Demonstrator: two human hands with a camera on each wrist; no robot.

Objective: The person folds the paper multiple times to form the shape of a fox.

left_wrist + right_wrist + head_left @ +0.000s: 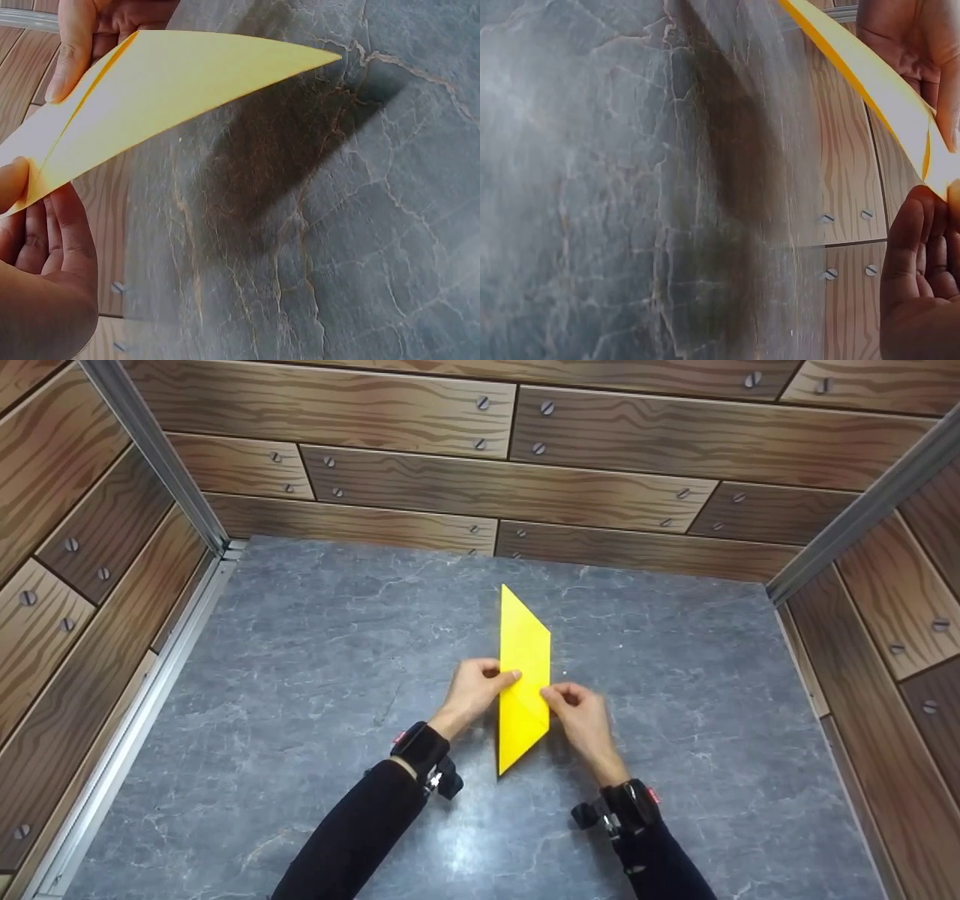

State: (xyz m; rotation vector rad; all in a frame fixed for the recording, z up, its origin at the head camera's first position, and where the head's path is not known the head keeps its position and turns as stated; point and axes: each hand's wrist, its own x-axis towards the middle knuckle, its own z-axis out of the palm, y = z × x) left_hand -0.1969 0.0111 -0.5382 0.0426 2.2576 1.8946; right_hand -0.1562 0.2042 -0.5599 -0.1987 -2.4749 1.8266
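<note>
A sheet of yellow paper [525, 652], folded into a long slanted shape with pointed ends, is held up over the grey marbled surface. My left hand [474, 687] pinches its left edge near the middle, thumb on top and fingers beneath. On the opposite edge, slightly lower, my right hand [583, 720] pinches the paper between thumb and fingers. A diagonal flap edge crosses the paper's lower part. In the left wrist view, the near end of the paper [202, 75] tapers to a point, and its shadow falls on the surface below.
The grey marbled tabletop [315, 645] spreads around both hands. Wood-patterned panels [420, 412] close off the back and both sides. Metal rails [150, 442] run along the corners. A black strap with a small camera [435, 761] sits on each wrist, over dark sleeves.
</note>
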